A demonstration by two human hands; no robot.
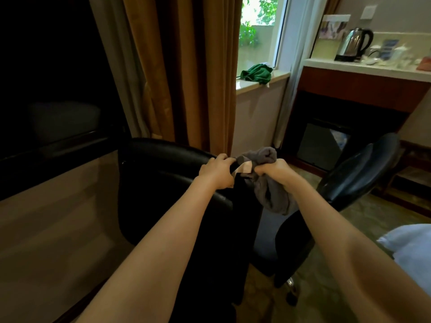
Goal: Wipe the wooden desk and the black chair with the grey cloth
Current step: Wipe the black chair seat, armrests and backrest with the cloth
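Left hand [215, 170] is curled over the chair [163, 173] top edge. Right hand [272, 171] is clenched round the bunched cloth [271, 199], at the same edge. Desk [58, 217] lies left of chair. Judgement: brace chair, spread cloth flatter, wipe backrest in overlapping strokes.

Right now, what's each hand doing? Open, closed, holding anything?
left hand: closed, gripping the top edge of the black chair.
right hand: closed, holding the bunched grey cloth.

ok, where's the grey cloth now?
Head view, centre: the grey cloth is bunched in the right hand, beside the left hand gripping the top of the black chair.
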